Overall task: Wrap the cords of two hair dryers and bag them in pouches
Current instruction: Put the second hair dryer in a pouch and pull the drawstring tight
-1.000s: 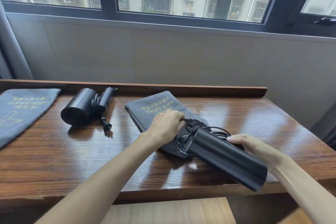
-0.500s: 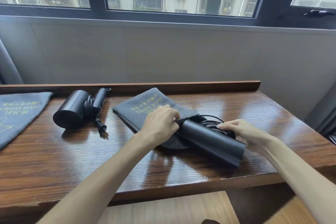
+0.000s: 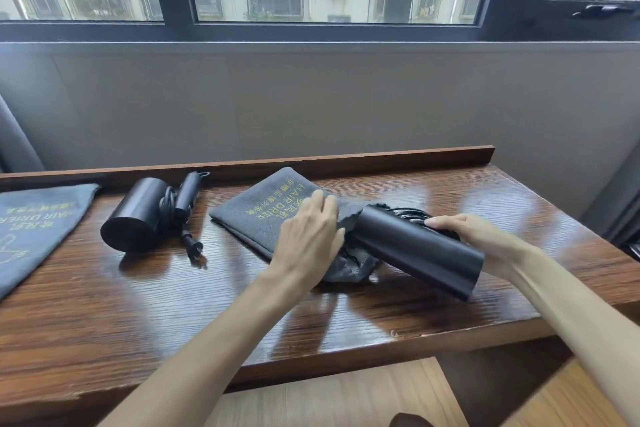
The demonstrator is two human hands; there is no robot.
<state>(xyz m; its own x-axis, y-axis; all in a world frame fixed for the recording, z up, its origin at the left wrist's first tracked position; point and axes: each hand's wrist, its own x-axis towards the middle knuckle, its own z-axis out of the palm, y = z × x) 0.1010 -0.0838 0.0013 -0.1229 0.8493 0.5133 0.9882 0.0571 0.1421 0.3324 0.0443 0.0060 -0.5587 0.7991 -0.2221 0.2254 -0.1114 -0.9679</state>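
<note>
Left hand [image 3: 310,236] fingers grip the pouch [image 3: 277,215] mouth on the worktop [image 3: 138,305]. Just right of that mouth, the dryer [image 3: 415,250] points its long axis into it, nose at the opening, right hand [image 3: 467,232] holding the dryer and its wound cord.

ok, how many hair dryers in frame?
2. One hair dryer lies on the table's left side beside the left pouch; the other hair dryer is held at the middle pouch's mouth.
</note>
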